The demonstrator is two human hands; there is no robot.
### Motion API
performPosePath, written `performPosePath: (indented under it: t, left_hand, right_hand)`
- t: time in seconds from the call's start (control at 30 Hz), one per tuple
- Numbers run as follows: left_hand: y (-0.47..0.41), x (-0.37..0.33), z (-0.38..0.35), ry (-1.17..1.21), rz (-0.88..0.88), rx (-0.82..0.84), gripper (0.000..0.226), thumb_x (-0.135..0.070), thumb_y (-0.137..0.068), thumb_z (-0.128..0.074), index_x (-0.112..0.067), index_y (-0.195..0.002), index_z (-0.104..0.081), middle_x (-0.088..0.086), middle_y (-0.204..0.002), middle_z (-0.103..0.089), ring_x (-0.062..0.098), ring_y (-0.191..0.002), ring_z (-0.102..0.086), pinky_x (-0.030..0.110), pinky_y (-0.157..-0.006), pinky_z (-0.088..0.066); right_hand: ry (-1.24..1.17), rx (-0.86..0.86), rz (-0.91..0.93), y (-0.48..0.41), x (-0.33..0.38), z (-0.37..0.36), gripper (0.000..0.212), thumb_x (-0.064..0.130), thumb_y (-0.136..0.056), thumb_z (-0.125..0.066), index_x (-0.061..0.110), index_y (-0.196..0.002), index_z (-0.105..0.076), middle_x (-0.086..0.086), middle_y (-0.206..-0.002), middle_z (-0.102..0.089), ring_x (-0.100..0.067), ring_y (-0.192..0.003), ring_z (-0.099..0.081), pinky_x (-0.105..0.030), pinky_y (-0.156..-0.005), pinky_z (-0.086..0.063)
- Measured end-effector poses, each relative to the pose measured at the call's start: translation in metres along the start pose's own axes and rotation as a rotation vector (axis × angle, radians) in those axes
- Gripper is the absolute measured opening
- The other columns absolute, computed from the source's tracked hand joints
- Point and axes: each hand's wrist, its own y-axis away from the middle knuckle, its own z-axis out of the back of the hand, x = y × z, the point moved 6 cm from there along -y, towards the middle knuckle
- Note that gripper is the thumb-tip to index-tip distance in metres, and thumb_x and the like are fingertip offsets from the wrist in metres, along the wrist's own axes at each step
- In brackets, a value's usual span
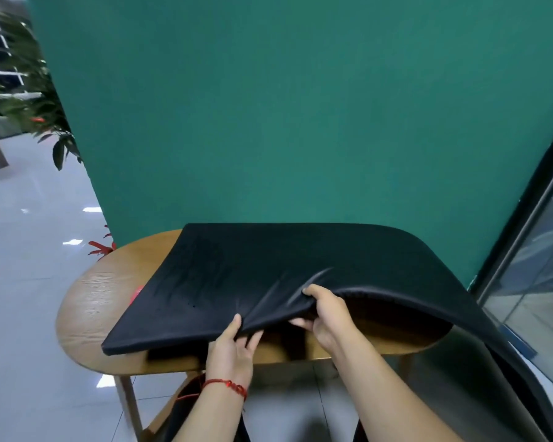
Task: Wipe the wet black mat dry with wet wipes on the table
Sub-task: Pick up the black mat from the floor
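Note:
A large black mat (268, 266) lies over a small oval wooden table (90, 314), and its right part droops off the table toward the floor. My left hand (233, 346) pinches the mat's near edge, thumb on top and fingers underneath. My right hand (326, 314) grips the same edge just to the right, lifting it off the tabletop so the fabric wrinkles. A small red object (137, 291) peeks out from under the mat's left side; I cannot tell what it is. No wet wipes are visible.
A green partition wall (300, 106) stands right behind the table. A dark-framed glass panel (530, 250) runs along the right. Potted plants (45, 100) stand at the far left on a pale tiled floor (29, 282).

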Motion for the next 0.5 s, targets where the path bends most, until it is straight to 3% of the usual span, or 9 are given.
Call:
performPosePath:
  t: [0.13,0.2,0.3,0.4,0.5]
  left_hand:
    - [-0.002,0.024,-0.008,-0.116,0.050,-0.022,0.034,-0.007,-0.094,-0.076,-0.013,-0.123,-0.059,0.018,-0.126,-0.067,0.036,-0.120,-0.066,0.055,-0.098,-0.059]
    - [-0.005,0.035,-0.003,-0.196,0.060,-0.057,0.037,-0.011,-0.092,-0.080,-0.007,-0.122,-0.059,0.018,-0.124,-0.068,0.036,-0.116,-0.068,0.055,-0.094,-0.061]
    - [-0.014,0.045,0.022,-0.246,0.108,-0.118,0.044,-0.011,-0.090,-0.082,-0.005,-0.126,-0.059,0.019,-0.124,-0.070,0.038,-0.112,-0.070,0.052,-0.084,-0.064]
    - [-0.021,0.048,0.046,-0.381,0.163,-0.094,0.054,-0.023,-0.088,-0.085,-0.004,-0.132,-0.060,0.018,-0.125,-0.072,0.036,-0.105,-0.076,0.047,-0.074,-0.064]
    - [-0.019,0.042,0.052,-0.632,0.186,-0.038,0.050,-0.043,-0.092,-0.079,-0.006,-0.123,-0.067,0.016,-0.108,-0.079,0.029,-0.094,-0.079,0.046,-0.071,-0.065]
  right_hand:
    - [-0.079,-0.033,-0.011,-0.022,0.006,0.024,0.026,0.006,-0.095,-0.066,0.007,-0.120,-0.068,-0.016,-0.116,-0.075,-0.034,-0.105,-0.072,-0.055,-0.078,-0.063]
    - [-0.131,-0.064,-0.039,-0.030,-0.002,0.040,0.031,0.006,-0.092,-0.069,0.008,-0.123,-0.068,-0.016,-0.120,-0.075,-0.037,-0.110,-0.071,-0.060,-0.086,-0.062]
    - [-0.142,-0.109,-0.098,-0.032,-0.036,0.058,0.038,0.012,-0.092,-0.073,0.011,-0.129,-0.066,-0.015,-0.124,-0.074,-0.037,-0.110,-0.071,-0.054,-0.077,-0.065]
    - [0.024,-0.088,-0.197,-0.023,-0.073,0.069,0.042,0.042,-0.096,-0.073,0.013,-0.127,-0.066,-0.014,-0.114,-0.078,-0.030,-0.092,-0.077,-0.039,-0.066,-0.065]
    - [0.352,0.032,-0.323,-0.007,-0.091,0.070,0.068,0.073,-0.095,-0.056,0.006,-0.105,-0.070,-0.014,-0.095,-0.079,-0.023,-0.072,-0.073,-0.028,-0.056,-0.057]
